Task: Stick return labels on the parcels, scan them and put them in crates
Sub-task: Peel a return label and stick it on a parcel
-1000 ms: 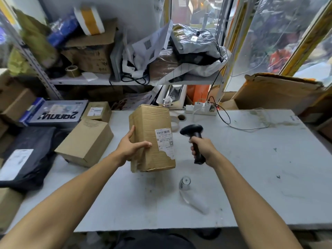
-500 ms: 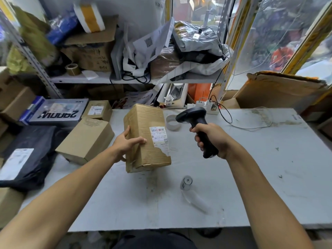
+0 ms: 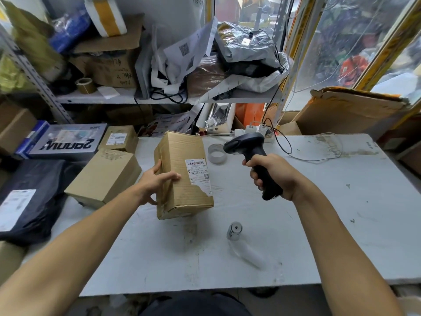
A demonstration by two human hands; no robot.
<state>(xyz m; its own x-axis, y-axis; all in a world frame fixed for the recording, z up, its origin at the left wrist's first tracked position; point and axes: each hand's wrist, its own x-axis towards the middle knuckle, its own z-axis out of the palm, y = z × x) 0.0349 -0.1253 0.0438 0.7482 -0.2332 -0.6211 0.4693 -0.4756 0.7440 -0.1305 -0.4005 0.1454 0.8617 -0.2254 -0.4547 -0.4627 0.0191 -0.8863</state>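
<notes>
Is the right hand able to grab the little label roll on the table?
Probably not yet: the right hand is gripping the scanner. The label roll lies uncovered on the table just below it.

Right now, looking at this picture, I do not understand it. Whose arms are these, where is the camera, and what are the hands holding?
There is no machine here. The camera sits on a person's head and looks forward and down, so the two bare arms are that person's own. The left hand grips a cardboard parcel with a white label on its side. The right hand grips a black barcode scanner, its head turned toward the parcel. On the grey table lie a small label roll, a tape ring and another brown box. Shelves of packages stand behind.
</notes>
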